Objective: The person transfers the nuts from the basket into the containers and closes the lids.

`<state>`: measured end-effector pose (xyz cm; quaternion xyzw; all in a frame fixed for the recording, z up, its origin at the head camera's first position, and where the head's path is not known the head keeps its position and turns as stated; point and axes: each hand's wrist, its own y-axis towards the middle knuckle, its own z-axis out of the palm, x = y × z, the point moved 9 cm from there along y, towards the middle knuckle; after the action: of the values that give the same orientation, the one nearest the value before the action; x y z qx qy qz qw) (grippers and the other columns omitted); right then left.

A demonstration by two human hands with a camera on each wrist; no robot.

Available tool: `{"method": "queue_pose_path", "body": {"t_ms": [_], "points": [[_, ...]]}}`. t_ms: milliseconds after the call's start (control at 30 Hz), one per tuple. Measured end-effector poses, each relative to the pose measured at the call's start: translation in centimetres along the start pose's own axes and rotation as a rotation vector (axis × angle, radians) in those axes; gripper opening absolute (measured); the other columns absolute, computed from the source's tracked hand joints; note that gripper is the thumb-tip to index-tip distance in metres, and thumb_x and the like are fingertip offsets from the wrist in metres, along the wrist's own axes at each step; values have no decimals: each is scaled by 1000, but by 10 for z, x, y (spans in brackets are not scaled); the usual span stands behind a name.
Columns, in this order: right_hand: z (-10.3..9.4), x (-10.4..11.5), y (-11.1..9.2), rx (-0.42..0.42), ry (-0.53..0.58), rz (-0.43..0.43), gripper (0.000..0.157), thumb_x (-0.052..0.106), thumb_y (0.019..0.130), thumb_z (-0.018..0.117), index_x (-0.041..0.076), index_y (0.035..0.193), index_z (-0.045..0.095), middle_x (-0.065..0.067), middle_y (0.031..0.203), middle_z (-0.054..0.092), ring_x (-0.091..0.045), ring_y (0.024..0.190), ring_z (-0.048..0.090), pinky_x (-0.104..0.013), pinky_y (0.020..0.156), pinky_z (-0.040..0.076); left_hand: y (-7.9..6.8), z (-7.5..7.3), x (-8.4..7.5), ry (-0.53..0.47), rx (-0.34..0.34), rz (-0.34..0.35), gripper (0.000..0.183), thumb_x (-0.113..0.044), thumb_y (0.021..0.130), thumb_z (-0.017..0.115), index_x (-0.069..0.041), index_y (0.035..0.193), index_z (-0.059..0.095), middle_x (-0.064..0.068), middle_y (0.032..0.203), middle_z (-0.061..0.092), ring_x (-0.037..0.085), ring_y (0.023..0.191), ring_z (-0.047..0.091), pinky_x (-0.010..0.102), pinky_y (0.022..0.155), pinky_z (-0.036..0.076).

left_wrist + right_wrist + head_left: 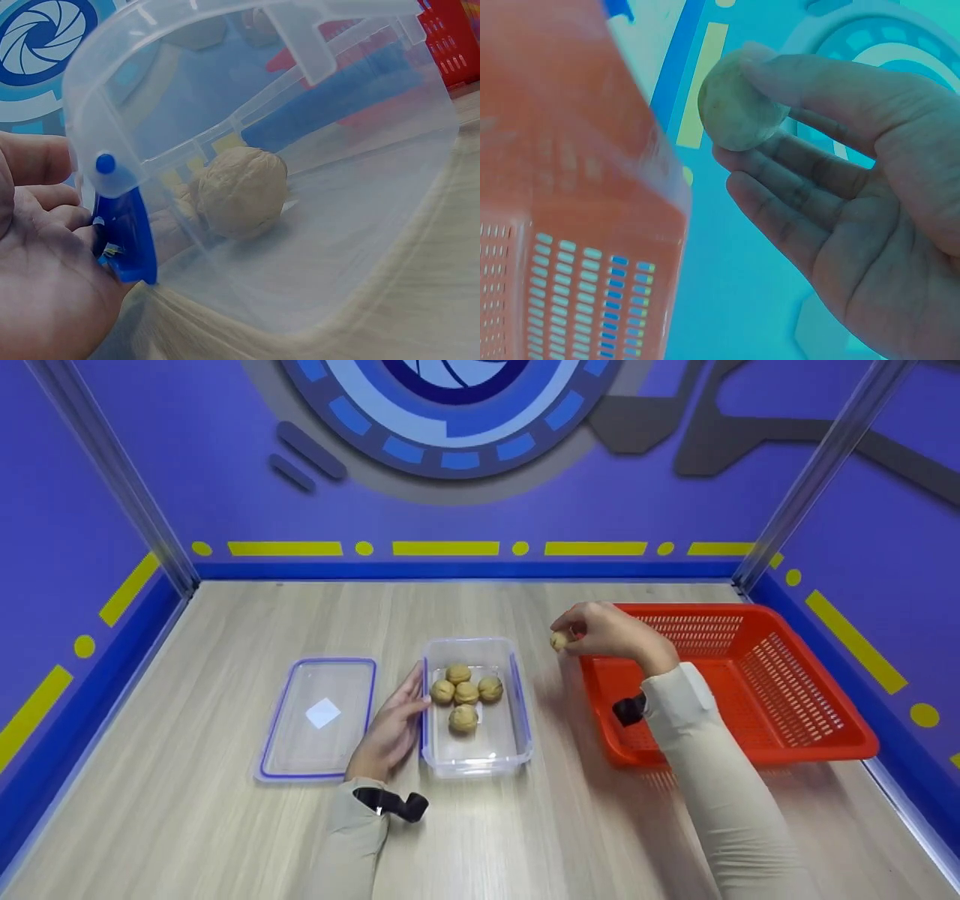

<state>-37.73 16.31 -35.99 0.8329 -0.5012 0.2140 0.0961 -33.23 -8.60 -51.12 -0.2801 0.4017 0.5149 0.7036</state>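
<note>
My right hand (611, 634) pinches a walnut (559, 640) between thumb and fingertips, above the left rim of the red basket (739, 757). In the right wrist view the held walnut (739, 101) shows close up, with the lower fingers spread under it. Several walnuts (463, 718) lie grouped inside a clear plastic box (495, 750) with blue side clips. Along the box's left side, my left hand (391, 731) rests with its fingers extended and its thumb at the rim. The left wrist view shows this hand beside a blue clip (129, 232).
The box's clear lid (319, 735), edged in blue, lies flat to the left, partly behind the left wrist. Blue-purple printed panels (450, 525) wall in the wooden table (247, 840) at the back and sides. The perforated basket takes up the right side.
</note>
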Motion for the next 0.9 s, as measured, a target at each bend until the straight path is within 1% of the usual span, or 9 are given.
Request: {"method": "queue_pose_path", "body": {"t_ms": [167,267,500,600,767,900], "points": [[8,12,7,39,-5,0,32,9,84,70,8,116,70,-6,101,69,-23,87,58,-31,77,57,1,1,0,10,13,5,71,11,92,36,-3,153,3,8,162,-8,22,149,-11,35,122,-7],[14,19,9,69,-7,4,32,11,84,71,9,115,70,-6,102,69,-22,88,58,-30,78,56,1,1,-1,9,19,10,71,11,92,36,-3,153,3,9,162,-8,23,149,-11,35,122,-7],[31,34,17,140,-6,-22,31,11,82,72,9,114,70,-7,102,70,-21,90,61,-34,82,57,1,1,-1,-6,6,7,71,11,92,38,-3,153,4,8,162,-7,22,150,-10,34,123,-6],[39,39,20,166,-10,-40,32,11,82,72,8,114,70,-8,103,71,-21,90,61,-34,82,56,1,1,-2,-7,13,11,72,11,91,38,-2,153,4,9,162,-7,22,149,-11,34,122,-7],[50,46,24,191,-3,-77,33,10,81,71,7,113,70,-8,105,71,-22,92,63,-34,82,57,1,1,-2,0,14,11,71,11,92,37,-3,153,4,8,162,-7,22,149,-11,34,122,-7],[61,51,27,224,10,-100,32,8,81,69,6,113,70,-8,107,71,-22,93,64,-34,83,57,1,1,-1,0,10,6,71,11,92,35,-4,153,4,8,162,-7,22,149,-10,34,122,-6]]}}
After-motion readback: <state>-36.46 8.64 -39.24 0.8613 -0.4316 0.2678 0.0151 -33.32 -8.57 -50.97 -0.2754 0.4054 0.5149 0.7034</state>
